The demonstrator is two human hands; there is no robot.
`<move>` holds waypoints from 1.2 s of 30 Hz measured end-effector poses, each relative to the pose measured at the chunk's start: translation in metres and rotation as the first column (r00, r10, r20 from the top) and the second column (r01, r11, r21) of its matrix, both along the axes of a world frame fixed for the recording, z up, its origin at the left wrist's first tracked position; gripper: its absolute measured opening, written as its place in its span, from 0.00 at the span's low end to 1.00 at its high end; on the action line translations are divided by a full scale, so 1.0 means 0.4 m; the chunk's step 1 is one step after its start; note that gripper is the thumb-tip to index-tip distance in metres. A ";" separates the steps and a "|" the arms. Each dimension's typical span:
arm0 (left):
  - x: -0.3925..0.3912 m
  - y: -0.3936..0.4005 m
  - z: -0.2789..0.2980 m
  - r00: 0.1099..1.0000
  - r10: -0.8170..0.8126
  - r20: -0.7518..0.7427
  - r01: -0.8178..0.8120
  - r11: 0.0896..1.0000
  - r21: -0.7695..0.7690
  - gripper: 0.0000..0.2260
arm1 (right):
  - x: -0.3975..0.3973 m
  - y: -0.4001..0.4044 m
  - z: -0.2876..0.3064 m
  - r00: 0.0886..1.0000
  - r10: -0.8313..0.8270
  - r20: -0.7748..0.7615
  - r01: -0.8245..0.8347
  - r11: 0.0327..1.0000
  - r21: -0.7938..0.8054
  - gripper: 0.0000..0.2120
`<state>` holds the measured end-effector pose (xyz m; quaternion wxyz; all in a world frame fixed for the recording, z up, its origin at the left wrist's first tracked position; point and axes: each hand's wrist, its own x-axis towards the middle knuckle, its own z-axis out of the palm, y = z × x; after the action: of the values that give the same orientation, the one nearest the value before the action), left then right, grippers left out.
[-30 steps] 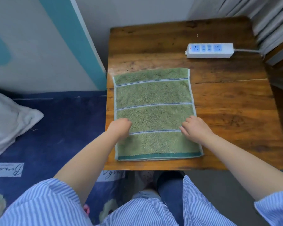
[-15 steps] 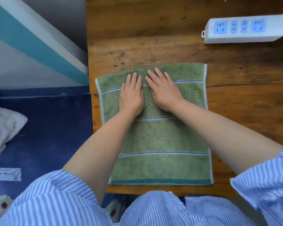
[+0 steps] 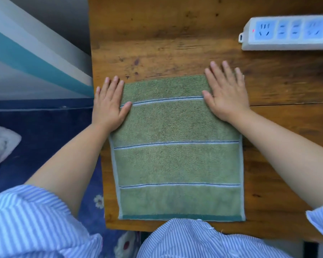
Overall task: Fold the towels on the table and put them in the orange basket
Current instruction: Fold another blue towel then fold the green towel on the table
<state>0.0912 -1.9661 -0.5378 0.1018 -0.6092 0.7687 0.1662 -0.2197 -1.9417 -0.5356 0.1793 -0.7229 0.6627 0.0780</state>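
Note:
A green towel [image 3: 175,149] with thin blue and white stripes lies flat on the wooden table [image 3: 175,43], reaching to the table's near edge. My left hand [image 3: 109,104] lies flat with straight fingers on the towel's far left corner, partly over the bare table. My right hand [image 3: 225,94] presses flat on the far right corner, fingertips past the far edge. The orange basket is not in view.
A white power strip [image 3: 287,32] lies on the table at the far right. Left of the table are a blue floral rug [image 3: 45,146], a white and teal panel [image 3: 35,58] and a grey cushion [image 3: 0,146].
Both hands slid apart from the towel's middle top to its far corners, still flat. The camera has moved closer over the towel.

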 end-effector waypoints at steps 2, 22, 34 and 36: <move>0.005 -0.006 0.005 1.000 0.005 -0.007 -0.005 1.000 0.024 0.31 | -0.033 0.006 0.011 1.000 -0.016 0.006 0.016 0.999 0.035 0.32; 0.001 0.032 0.205 0.989 -0.135 0.052 0.136 0.991 -0.018 0.09 | -0.047 0.006 0.230 0.998 0.005 -0.057 -0.006 1.000 -0.023 0.08; 0.085 0.433 0.258 0.921 -0.383 0.075 0.387 0.921 -0.051 0.07 | 0.007 0.503 0.242 0.996 -0.067 0.051 0.076 0.971 -0.225 0.11; 0.083 0.501 0.245 0.899 -0.421 0.122 0.427 0.904 -0.023 0.09 | 0.018 0.564 0.234 0.995 -0.083 0.046 0.092 0.966 -0.243 0.11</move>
<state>0.1245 -1.7657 -0.4399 0.1641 -0.4380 0.8797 0.0858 -0.2123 -1.7161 -0.4420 0.1038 -0.7108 0.6952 -0.0250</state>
